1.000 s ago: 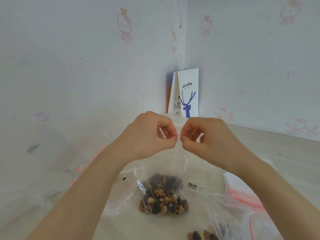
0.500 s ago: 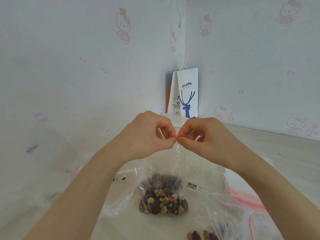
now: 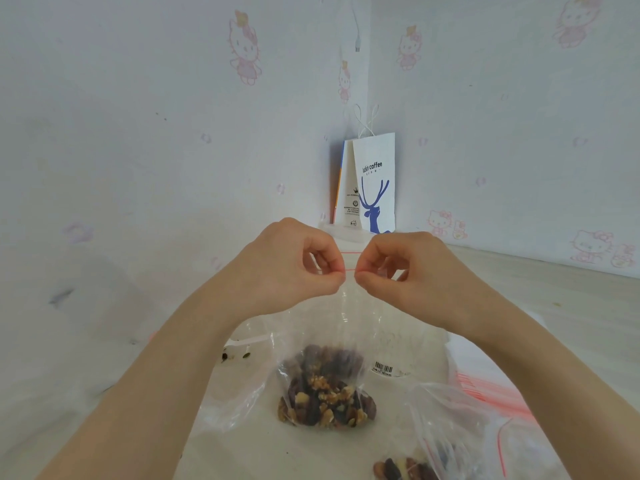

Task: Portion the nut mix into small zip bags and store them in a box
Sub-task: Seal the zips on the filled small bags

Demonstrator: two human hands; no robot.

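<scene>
A small clear zip bag (image 3: 343,327) with a red seal line hangs upright in front of me, its bottom filled with nut mix (image 3: 325,393) of walnuts and dark dried fruit. My left hand (image 3: 294,265) and my right hand (image 3: 401,268) each pinch the bag's top seal between thumb and forefinger, fingertips almost touching at the middle. A short stretch of red seal shows between them. A second bag with nut mix (image 3: 408,469) lies at the lower right, partly cut off by the frame.
A stack of unused zip bags (image 3: 491,396) with red seals lies on the right. A large clear plastic bag (image 3: 391,344) with a barcode label lies behind the held bag. A white coffee paper bag (image 3: 374,185) stands in the wall corner. Crumbs (image 3: 235,355) dot the table's left.
My hands closed together along the seal half a second ago, then parted slightly, so a short piece of red seal shows between the fingertips now. The bag stays hanging in place.
</scene>
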